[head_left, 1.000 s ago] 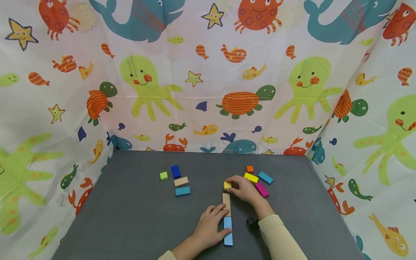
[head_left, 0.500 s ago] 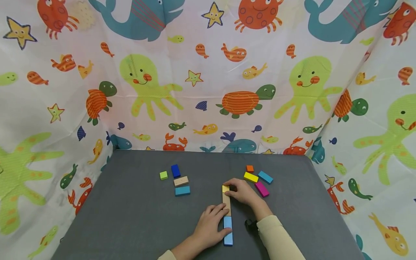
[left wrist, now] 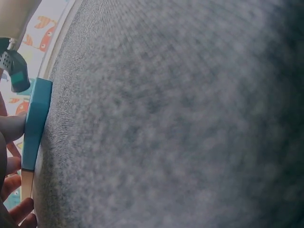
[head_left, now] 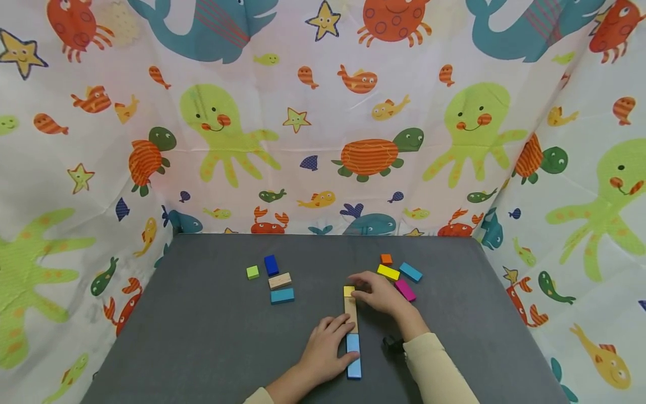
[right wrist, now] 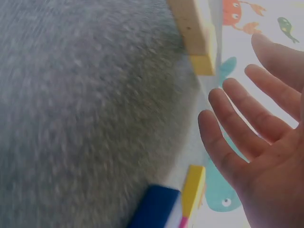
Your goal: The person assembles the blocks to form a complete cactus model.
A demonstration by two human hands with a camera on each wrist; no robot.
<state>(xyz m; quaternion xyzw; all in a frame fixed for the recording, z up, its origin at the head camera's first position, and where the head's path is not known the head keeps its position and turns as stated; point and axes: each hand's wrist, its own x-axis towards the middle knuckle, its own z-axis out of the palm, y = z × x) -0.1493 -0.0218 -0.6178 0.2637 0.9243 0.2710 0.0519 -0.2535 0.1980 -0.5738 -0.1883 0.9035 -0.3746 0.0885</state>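
A straight row lies on the grey table: a light blue block (head_left: 354,367) nearest, a plain wooden block (head_left: 350,307), then a yellow cube (head_left: 349,291) at the far end. My left hand (head_left: 327,348) rests along the row, thumb on the blue block and fingertips on the wooden one. In the left wrist view that thumb (left wrist: 13,127) touches the blue block (left wrist: 37,123). Beside the yellow cube hovers my right hand (head_left: 381,294). The right wrist view shows its fingers (right wrist: 230,128) loosely extended, holding nothing, apart from the yellow cube (right wrist: 203,65).
Back left on the table (head_left: 212,336) lie a green cube (head_left: 252,272), a dark blue block (head_left: 271,265), a wooden block (head_left: 280,281) and a blue block (head_left: 282,295). Back right are orange (head_left: 386,259), yellow (head_left: 388,272), blue (head_left: 411,271) and magenta (head_left: 405,290) blocks.
The right hand brought the yellow cube toward me against the wooden block's far end, then let it go and drew slightly right. The left hand stayed on the row.
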